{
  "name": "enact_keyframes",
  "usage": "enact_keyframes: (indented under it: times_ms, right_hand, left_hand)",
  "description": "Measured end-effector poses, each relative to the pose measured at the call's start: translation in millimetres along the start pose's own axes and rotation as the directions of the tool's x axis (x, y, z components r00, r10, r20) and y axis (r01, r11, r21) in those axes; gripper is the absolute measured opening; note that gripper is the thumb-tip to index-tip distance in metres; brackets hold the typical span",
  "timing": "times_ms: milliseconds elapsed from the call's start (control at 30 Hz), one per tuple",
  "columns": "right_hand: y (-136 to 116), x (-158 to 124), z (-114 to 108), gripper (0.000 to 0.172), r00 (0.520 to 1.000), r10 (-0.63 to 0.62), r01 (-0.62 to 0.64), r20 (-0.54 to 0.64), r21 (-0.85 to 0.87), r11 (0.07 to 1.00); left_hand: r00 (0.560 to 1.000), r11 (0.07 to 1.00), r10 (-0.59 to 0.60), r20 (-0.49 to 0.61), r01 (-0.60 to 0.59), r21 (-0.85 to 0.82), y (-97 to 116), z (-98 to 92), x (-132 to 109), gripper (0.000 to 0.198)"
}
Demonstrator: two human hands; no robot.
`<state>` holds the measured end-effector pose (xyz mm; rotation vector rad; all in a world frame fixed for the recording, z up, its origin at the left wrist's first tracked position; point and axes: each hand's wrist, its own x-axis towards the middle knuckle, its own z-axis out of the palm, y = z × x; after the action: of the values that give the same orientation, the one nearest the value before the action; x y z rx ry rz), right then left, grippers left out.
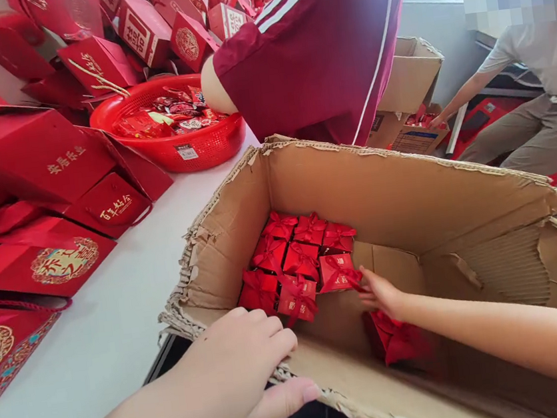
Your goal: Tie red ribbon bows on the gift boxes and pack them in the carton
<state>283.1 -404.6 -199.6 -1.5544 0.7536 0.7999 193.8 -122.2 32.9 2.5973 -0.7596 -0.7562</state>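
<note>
Nearest the camera, the left hand [254, 352] straddles the torn near rim of a deep cardboard carton [346, 188], its fingers close together over the inner side, its thumb apart on the outer, clasping the edge. Ahead and to its right, inside the carton, the right hand [381, 293] reaches in with fingers partly curled, fingertips at the ribbon of a small red gift box [337, 273]; whether they pinch the ribbon cannot be told. That box belongs to a cluster of eight ribbon-tied boxes in the corner beyond the left hand. At least one more red box [391, 338] lies below the right wrist, partly hidden. Beyond the left hand, on a white table [118, 301], one red plastic basket [214, 150] holds wrapped packets too jumbled to count, near a heap of larger red gift boxes [52, 161]. Past the right hand are two other people, one in a maroon shirt [321, 50].
</note>
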Motion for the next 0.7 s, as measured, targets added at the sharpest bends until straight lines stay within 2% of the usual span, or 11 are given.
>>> enact_keyframes:
  times_ms: [67,167,200,233,300,400,467,533,600,667,700]
  right_hand:
    - [8,-14,-30,0.071,0.994,-0.031,0.017,-0.109,-0.122,0.992]
    - [21,-32,-76,0.107,0.977,-0.021,-0.038,-0.213,-0.27,0.962]
    - [27,-38,-87,0.112,0.976,0.006,-0.072,-0.216,-0.297,0.952]
    - [33,-42,-96,0.111,0.979,0.046,-0.109,-0.2,-0.312,0.944]
    - [46,-48,-99,0.09,0.983,0.139,-0.169,-0.116,-0.317,0.933]
    - [59,-42,-71,0.045,0.98,0.196,-0.181,0.03,-0.271,0.945]
    - [59,-28,-38,0.03,0.987,0.14,-0.119,0.08,-0.22,0.968]
    - [52,-11,-6,0.028,0.993,0.067,-0.048,0.102,-0.174,0.984]
    - [43,2,15,0.031,0.994,0.02,-0.005,0.103,-0.143,0.99]
    - [36,7,21,0.04,0.996,0.011,0.001,0.092,-0.128,0.992]
    - [34,7,18,0.049,0.996,0.019,-0.008,0.085,-0.126,0.992]
  left_hand:
    - [1.0,1.0,-0.002,0.002,0.002,-0.001,-2,1.4,0,0.038]
    - [1.0,1.0,0.004,-0.004,-0.004,-0.009,-3,2.8,0,0.04]
    - [1.0,1.0,0.008,-0.008,-0.008,-0.012,-3,3.2,0,0.04]
    - [1.0,1.0,0.011,-0.012,-0.011,-0.013,-3,3.6,0,0.04]
    - [1.0,1.0,0.018,-0.019,-0.018,-0.012,-3,3.9,0,0.041]
    - [0.999,0.999,0.036,-0.016,-0.036,-0.005,-2,3.2,1,0.04]
    - [0.999,0.999,0.043,-0.013,-0.043,0.002,-2,2.5,1,0.039]
    - [0.999,0.999,0.043,-0.012,-0.042,0.017,-2,2.2,1,0.039]
    - [0.999,0.999,0.041,-0.009,-0.041,0.036,-2,2.4,1,0.04]
    - [0.999,0.998,0.042,-0.002,-0.041,0.05,-3,2.6,1,0.04]
    - [0.999,0.998,0.04,-0.001,-0.04,0.054,-3,2.4,0,0.04]
